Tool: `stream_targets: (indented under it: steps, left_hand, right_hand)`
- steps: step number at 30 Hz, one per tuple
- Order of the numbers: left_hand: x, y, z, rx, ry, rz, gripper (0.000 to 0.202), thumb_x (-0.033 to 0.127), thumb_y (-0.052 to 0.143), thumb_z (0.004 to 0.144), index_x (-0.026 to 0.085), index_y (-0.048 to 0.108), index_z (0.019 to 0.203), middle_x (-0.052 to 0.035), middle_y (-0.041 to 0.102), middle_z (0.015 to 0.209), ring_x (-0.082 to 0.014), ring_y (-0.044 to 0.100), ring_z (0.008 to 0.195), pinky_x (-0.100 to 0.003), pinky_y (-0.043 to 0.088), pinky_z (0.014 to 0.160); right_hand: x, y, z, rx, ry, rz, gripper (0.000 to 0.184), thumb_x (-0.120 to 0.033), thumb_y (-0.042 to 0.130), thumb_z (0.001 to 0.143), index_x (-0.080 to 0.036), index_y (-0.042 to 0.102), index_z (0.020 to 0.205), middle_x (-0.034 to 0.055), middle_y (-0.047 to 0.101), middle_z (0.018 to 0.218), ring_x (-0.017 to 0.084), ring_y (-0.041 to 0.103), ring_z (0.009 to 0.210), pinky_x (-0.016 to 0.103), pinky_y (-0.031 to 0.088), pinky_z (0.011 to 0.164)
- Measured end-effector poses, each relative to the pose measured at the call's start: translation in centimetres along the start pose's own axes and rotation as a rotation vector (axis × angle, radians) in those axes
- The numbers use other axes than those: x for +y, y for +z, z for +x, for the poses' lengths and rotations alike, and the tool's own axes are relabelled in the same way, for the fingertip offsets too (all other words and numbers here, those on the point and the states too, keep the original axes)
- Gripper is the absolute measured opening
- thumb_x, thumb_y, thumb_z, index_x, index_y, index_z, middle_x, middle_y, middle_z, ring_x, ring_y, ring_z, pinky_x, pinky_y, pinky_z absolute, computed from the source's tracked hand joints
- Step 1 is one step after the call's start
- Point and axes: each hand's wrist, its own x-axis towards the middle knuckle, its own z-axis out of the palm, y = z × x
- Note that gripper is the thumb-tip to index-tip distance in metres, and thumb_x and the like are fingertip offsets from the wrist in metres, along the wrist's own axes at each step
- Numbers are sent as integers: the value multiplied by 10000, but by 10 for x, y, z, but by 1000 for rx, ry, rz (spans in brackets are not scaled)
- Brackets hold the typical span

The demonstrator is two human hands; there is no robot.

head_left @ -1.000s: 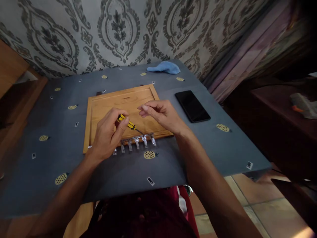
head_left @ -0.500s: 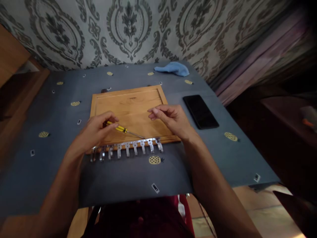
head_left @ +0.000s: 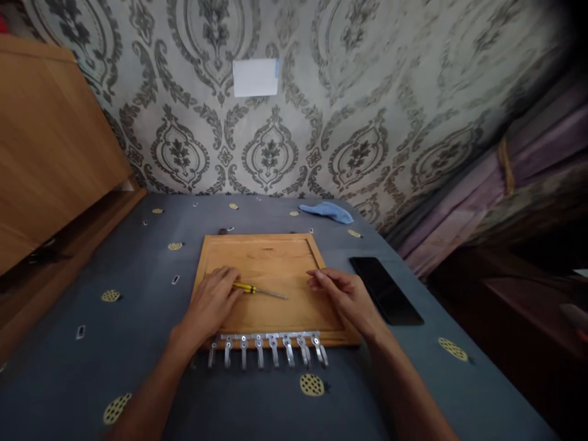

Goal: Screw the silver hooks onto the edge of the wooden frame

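My left hand (head_left: 215, 295) is closed over the handle end of a yellow-and-black screwdriver (head_left: 248, 288). The screwdriver's metal shaft points right, low over a framed wooden board (head_left: 271, 260). Over the board's right side, my right hand (head_left: 342, 294) has its thumb and fingertips pinched together. Whatever is between those fingertips is too small or hidden to make out. A metal hook rail (head_left: 273, 343) with several hooks lies along the board's near edge, its hooks hanging toward me. Part of its left end is close below my left wrist.
A black phone (head_left: 386, 291) lies right of the board. Farther back is a blue cloth (head_left: 328, 212). A wooden cabinet (head_left: 55, 147) stands at the left. The table's blue pineapple-print cover (head_left: 151, 331) meets a patterned wall (head_left: 271, 153) bearing a white card (head_left: 255, 78).
My view has tilted upward, so the table sits lower in it. The screwdriver's tip has left the hook rail and is over the board. My right hand keeps its pinch.
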Motion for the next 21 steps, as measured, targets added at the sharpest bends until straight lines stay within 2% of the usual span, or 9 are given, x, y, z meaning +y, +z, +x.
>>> stream_targets:
  steps: [3,6,14,18,21]
  left_hand:
    - [-2,2,1,101,-19,56,99,173,499,922,189,569,990,-87,648,1051,-274,598,1022,-462,482,895]
    - [-1,2,0,151,1,66,104,182,478,941,189,574,977,-74,652,1031,-258,608,1001,-440,497,884]
    - [10,-2,0,238,98,38,169,235,439,961,187,594,915,-67,655,958,-253,612,960,-440,492,875]
    - [36,-16,-15,292,158,-79,195,289,434,967,204,607,934,-62,672,986,-224,629,975,-403,509,865]
    - [64,-17,-51,228,214,-250,188,307,460,973,248,635,1010,-50,694,1011,-193,655,958,-374,537,839]
  right_hand:
    - [-1,-8,1,89,2,0,472,-655,639,785,-200,753,734,104,767,772,254,723,744,381,576,707]
    - [-3,-13,0,156,-1,9,443,-626,659,788,-196,764,795,104,770,778,253,728,733,375,583,702]
    - [-7,-3,-4,185,-56,5,526,-646,599,813,-148,757,879,105,760,743,241,726,699,355,579,663]
    - [-17,6,-10,121,-134,-22,466,-573,551,872,-153,751,912,104,763,792,236,721,752,338,554,678]
    - [-29,14,-17,41,-204,-30,401,-496,526,908,-161,747,908,95,761,817,222,711,764,329,534,697]
